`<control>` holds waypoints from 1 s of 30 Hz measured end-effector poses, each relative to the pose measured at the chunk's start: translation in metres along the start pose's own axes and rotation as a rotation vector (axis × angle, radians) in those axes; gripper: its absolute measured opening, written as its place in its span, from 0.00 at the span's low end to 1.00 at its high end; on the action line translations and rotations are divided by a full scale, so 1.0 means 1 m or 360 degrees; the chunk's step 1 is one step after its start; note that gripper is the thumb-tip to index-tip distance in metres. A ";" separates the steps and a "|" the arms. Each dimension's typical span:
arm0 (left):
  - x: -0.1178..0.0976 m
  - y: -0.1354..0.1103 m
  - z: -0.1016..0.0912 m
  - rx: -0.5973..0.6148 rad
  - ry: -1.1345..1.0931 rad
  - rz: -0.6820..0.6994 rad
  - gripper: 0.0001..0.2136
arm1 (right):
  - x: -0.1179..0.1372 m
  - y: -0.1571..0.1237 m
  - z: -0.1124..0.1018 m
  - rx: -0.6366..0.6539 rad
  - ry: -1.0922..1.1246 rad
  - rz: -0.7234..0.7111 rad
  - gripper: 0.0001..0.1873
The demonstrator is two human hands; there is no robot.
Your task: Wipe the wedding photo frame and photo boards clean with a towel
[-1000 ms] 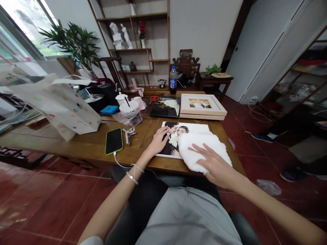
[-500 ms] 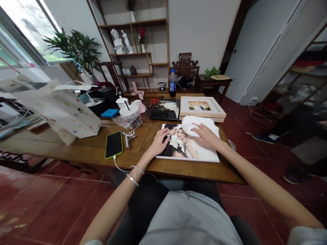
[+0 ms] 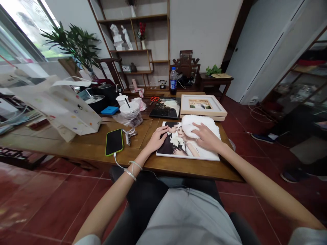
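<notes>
A photo panel [image 3: 176, 144] with white edges, printed with a couple, lies flat on the wooden table in front of me. My left hand [image 3: 157, 137] rests on its left side, fingers stretched out over the dark part of the print. On the upper right of the panel, my right hand [image 3: 206, 136] bears down on a fluffy white cloth [image 3: 189, 125], with its fingers partly sunk into it. The cloth and this hand cover part of the picture. Just behind lie a dark photo panel [image 3: 160, 109] and a pale wooden picture frame [image 3: 217, 108].
Left of the panel are a phone [image 3: 114, 142] on a white cable, a lidded cup [image 3: 130, 108] in plastic, a blue box [image 3: 109, 110] and a paper bag [image 3: 76, 115]. Red scissors [image 3: 154, 99] and a bottle [image 3: 173, 81] stand farther back. Another person's legs show at the right.
My right hand and the cloth stay at the panel's upper right, with barely any shift. My left hand remains at the left side. The view has tilted slightly.
</notes>
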State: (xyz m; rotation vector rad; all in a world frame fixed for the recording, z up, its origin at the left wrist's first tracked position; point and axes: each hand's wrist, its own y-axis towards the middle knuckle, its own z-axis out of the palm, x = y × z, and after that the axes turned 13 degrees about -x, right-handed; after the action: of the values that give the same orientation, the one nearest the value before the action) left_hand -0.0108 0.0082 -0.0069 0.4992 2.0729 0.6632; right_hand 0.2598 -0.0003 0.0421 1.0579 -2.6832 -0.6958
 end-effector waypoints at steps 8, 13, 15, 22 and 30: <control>0.003 -0.001 0.003 -0.0025 0.0019 0.0033 0.14 | 0.064 -0.051 -0.040 0.0204 0.0183 -0.0195 0.19; 0.004 -0.001 0.002 -0.0003 0.0037 0.0035 0.14 | 0.077 -0.059 -0.049 0.0253 0.0209 -0.0177 0.20; 0.005 -0.001 0.001 0.0006 0.0033 0.0035 0.14 | 0.065 -0.050 -0.042 0.0211 0.0193 -0.0118 0.23; 0.005 -0.001 0.000 -0.0002 -0.0002 0.0018 0.14 | 0.022 0.010 -0.015 0.0167 -0.0007 0.0175 0.22; 0.006 0.000 0.000 0.0004 -0.0035 -0.0024 0.14 | 0.120 0.026 -0.004 0.0239 -0.0023 0.0107 0.20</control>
State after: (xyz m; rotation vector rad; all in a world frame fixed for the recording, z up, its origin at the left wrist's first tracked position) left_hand -0.0143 0.0111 -0.0105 0.4902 2.0549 0.6437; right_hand 0.1577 -0.0669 0.0573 0.9937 -2.8061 -0.4988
